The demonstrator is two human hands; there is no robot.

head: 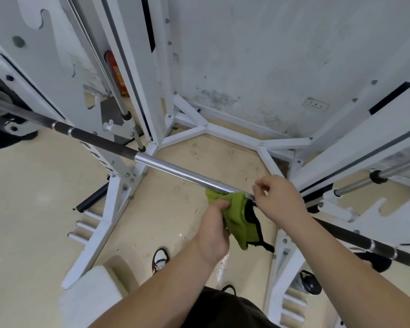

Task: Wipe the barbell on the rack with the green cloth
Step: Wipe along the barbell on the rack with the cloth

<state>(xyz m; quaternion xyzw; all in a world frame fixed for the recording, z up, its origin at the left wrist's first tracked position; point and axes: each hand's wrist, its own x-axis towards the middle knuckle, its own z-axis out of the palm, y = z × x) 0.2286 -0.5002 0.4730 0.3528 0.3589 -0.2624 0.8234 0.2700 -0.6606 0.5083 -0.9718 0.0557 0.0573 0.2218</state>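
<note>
The barbell (166,167) runs across the white rack (137,95) from upper left to lower right, with a shiny chrome middle and dark knurled ends. A green cloth (240,216) with black trim hangs at the bar's middle, its top edge bunched against the chrome. My left hand (214,229) grips the cloth from below and to the left. My right hand (279,201) sits over the bar just right of the cloth, fingers curled around the bar and the cloth's edge.
White rack uprights and floor braces (225,133) surround me, against a stained wall. A black weight plate (7,129) is on the bar's left end. A red extinguisher (115,69) stands behind the rack. A white bench pad (92,294) and my shoe (160,259) are on the beige floor.
</note>
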